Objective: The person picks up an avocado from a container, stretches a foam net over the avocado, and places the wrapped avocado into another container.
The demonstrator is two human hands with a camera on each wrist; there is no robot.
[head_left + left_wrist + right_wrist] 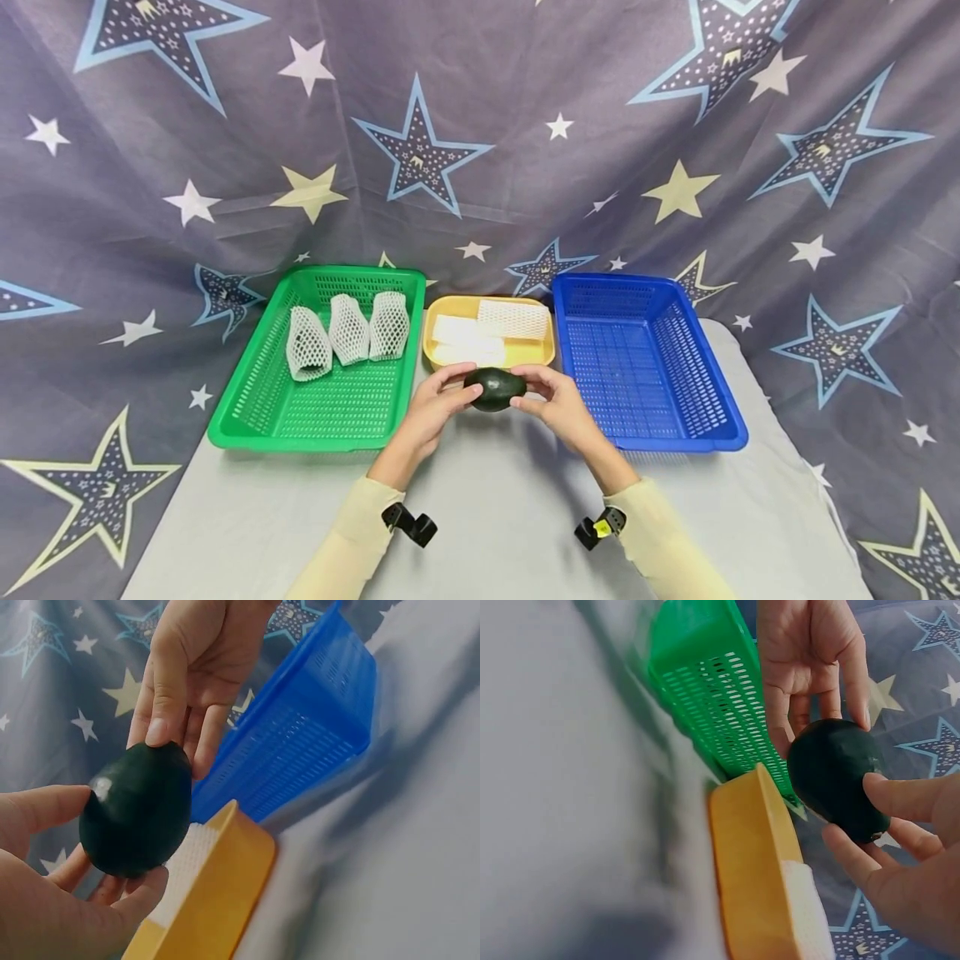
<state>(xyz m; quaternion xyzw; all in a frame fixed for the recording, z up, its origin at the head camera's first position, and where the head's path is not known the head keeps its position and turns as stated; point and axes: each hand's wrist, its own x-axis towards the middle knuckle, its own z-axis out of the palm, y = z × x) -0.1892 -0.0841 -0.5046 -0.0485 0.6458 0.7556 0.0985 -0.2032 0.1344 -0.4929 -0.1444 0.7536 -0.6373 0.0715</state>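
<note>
Both hands hold one smooth, dark green avocado [494, 389] between them, above the table just in front of the yellow bin [491, 303]. My left hand [432, 407] pinches one end with thumb and fingers. At the opposite end, the thumb and fingers of my right hand [561, 406] grip it too. A small stem scar shows near the right thumb and fingers in the right wrist view, on the avocado [835, 778]. White foam net sleeves [513, 319] lie flat in the yellow bin behind the hands.
To the left stands a green basket [341, 417] with three net-sleeved items [349, 330] at its back. A blue basket [618, 358] stands to the right. Behind them hangs a grey star-patterned cloth [517, 183]. A pale cover [495, 517] spreads over the table.
</note>
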